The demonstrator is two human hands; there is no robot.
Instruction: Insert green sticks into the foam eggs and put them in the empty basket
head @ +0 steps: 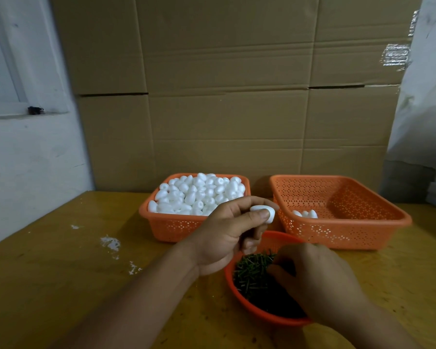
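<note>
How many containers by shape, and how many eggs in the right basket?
Square orange baskets: 2, the full basket and the right basket
Round orange bowl: 1
Containers total: 3
Foam eggs visible in the right basket: 3

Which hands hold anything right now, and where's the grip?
Left hand pinches a foam egg across its middle. Right hand is in the green sticks; its grip can't be told.

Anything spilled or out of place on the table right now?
Yes: white crumbs or flakes lie scattered on the table left of the full egg basket, possibly foam bits. Baskets sit upright; nothing else stands out.
</note>
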